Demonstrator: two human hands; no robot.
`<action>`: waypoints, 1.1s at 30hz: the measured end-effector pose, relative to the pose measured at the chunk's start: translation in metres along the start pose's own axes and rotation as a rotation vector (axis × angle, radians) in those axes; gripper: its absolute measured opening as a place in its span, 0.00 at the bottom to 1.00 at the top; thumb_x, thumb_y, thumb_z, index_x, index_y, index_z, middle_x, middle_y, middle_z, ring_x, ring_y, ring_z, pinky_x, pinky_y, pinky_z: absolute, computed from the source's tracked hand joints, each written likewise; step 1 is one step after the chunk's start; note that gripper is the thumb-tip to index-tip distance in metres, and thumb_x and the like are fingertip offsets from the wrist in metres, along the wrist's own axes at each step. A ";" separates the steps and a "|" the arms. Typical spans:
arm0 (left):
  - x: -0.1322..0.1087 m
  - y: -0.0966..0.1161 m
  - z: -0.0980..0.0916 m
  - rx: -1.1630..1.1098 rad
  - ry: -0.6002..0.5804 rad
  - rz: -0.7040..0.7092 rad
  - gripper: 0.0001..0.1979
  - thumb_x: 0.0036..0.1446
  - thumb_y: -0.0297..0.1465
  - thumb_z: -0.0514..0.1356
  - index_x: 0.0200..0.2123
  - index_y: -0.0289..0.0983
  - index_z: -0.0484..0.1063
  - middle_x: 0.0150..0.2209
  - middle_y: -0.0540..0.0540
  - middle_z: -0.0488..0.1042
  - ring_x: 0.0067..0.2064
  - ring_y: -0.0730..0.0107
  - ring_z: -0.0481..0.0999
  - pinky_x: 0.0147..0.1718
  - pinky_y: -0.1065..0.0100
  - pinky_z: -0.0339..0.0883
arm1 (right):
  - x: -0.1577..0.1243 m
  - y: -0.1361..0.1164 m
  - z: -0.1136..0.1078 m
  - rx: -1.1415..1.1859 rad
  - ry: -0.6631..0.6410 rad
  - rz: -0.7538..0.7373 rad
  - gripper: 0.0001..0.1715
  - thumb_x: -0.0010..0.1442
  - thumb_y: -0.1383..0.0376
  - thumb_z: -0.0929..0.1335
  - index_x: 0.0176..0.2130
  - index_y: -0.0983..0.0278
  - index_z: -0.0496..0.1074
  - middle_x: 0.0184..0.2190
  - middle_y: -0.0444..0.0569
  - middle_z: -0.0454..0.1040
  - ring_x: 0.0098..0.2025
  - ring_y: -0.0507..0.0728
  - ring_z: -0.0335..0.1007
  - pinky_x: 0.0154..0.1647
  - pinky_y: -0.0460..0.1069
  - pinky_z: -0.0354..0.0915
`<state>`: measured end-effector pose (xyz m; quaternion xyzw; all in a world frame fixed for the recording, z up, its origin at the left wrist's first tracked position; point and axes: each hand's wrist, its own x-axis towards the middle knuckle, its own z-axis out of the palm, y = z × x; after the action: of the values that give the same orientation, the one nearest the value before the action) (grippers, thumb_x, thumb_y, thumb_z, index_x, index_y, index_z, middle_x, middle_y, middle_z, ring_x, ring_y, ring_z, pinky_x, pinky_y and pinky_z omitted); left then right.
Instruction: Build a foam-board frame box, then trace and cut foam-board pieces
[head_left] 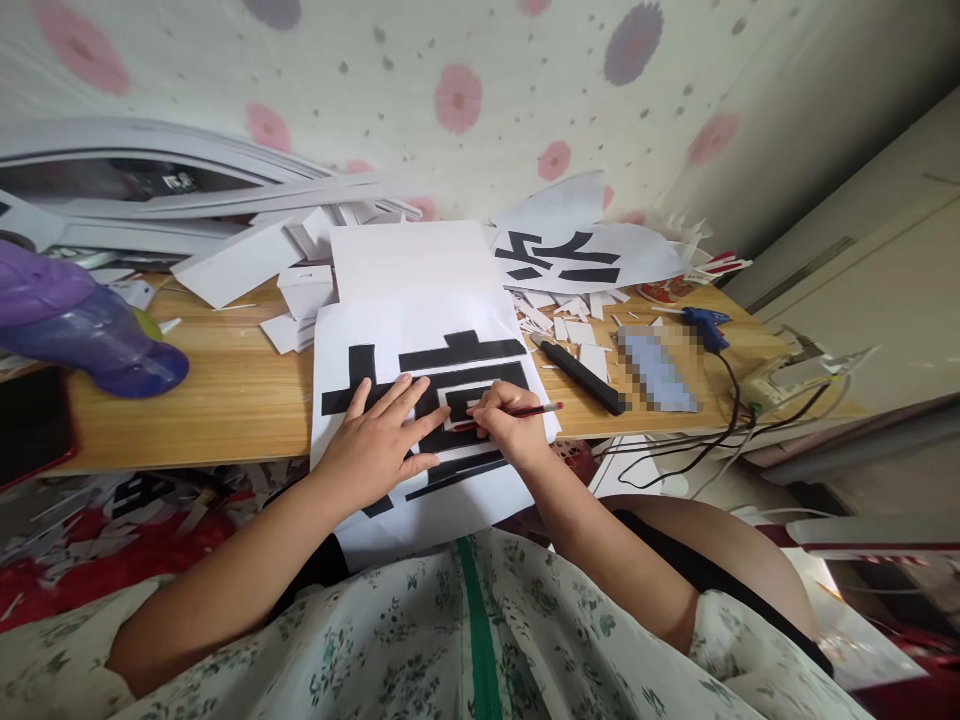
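A white paper sheet (337, 325) with a large black printed character lies on the table and hangs over its front edge. My left hand (379, 440) rests flat on the sheet with its fingers spread, holding nothing. In the middle of the character, my right hand (510, 420) grips a red-and-black pencil (541, 409). Its tip is down by the inner box of the character, close to my left fingertips; whether it touches the paper I cannot tell. Beneath the sheet's far edge lies a white board (409, 255).
To the right are a black utility knife (581, 375), white scraps (577, 332), a blue glue gun (705, 325) with cables, and another character sheet (637, 255). White offcuts (240, 255) pile at the back left. A purple-blue bottle (105, 330) and a phone (34, 425) are left.
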<state>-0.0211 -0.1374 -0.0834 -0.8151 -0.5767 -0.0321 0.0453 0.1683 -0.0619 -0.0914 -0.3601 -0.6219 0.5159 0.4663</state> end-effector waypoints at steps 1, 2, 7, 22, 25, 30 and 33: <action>0.000 -0.001 0.000 0.002 0.007 0.006 0.26 0.63 0.45 0.55 0.63 0.49 0.60 0.70 0.40 0.51 0.70 0.48 0.50 0.62 0.33 0.47 | 0.001 0.000 0.000 0.018 0.016 0.004 0.14 0.45 0.65 0.67 0.16 0.59 0.59 0.13 0.39 0.65 0.19 0.51 0.59 0.23 0.47 0.59; 0.000 -0.001 0.001 0.005 0.018 0.015 0.25 0.63 0.44 0.55 0.63 0.49 0.61 0.69 0.41 0.52 0.70 0.48 0.50 0.62 0.33 0.48 | 0.001 0.000 0.001 0.035 0.035 0.008 0.14 0.46 0.64 0.67 0.16 0.59 0.59 0.13 0.38 0.65 0.18 0.50 0.58 0.22 0.47 0.58; -0.001 0.000 0.008 0.024 0.144 0.156 0.23 0.66 0.39 0.49 0.61 0.40 0.65 0.64 0.41 0.64 0.66 0.53 0.60 0.63 0.43 0.52 | -0.001 -0.006 0.003 0.065 0.088 0.028 0.15 0.48 0.66 0.68 0.17 0.59 0.59 0.13 0.38 0.65 0.15 0.48 0.54 0.17 0.46 0.54; -0.006 -0.002 0.043 -0.005 0.393 0.253 0.34 0.64 0.47 0.47 0.68 0.37 0.49 0.63 0.37 0.65 0.62 0.46 0.66 0.56 0.48 0.63 | -0.010 -0.048 -0.067 -0.012 -0.031 -0.074 0.08 0.61 0.55 0.66 0.36 0.55 0.71 0.34 0.42 0.79 0.37 0.55 0.77 0.40 0.52 0.73; -0.006 -0.001 0.045 -0.044 0.401 0.239 0.35 0.64 0.47 0.47 0.69 0.40 0.45 0.63 0.38 0.65 0.62 0.45 0.67 0.56 0.46 0.63 | -0.029 -0.063 -0.141 -0.310 -0.006 -0.154 0.13 0.62 0.53 0.65 0.40 0.58 0.73 0.38 0.46 0.80 0.43 0.57 0.76 0.47 0.54 0.70; -0.006 -0.003 0.053 -0.026 0.410 0.220 0.35 0.63 0.47 0.46 0.69 0.42 0.43 0.63 0.40 0.65 0.62 0.46 0.67 0.56 0.47 0.63 | -0.070 -0.035 -0.230 -0.854 0.419 -0.157 0.14 0.64 0.59 0.60 0.34 0.61 0.72 0.39 0.54 0.78 0.46 0.62 0.74 0.46 0.59 0.68; -0.006 -0.005 0.056 -0.015 0.416 0.229 0.36 0.63 0.47 0.48 0.70 0.43 0.40 0.63 0.40 0.66 0.62 0.46 0.67 0.55 0.47 0.63 | -0.084 -0.010 -0.242 -0.972 0.429 -0.158 0.07 0.60 0.63 0.63 0.33 0.59 0.70 0.44 0.55 0.78 0.51 0.64 0.71 0.50 0.61 0.67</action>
<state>-0.0278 -0.1352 -0.1400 -0.8514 -0.4582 -0.1986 0.1604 0.4249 -0.0675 -0.0911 -0.5838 -0.7051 0.0465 0.3997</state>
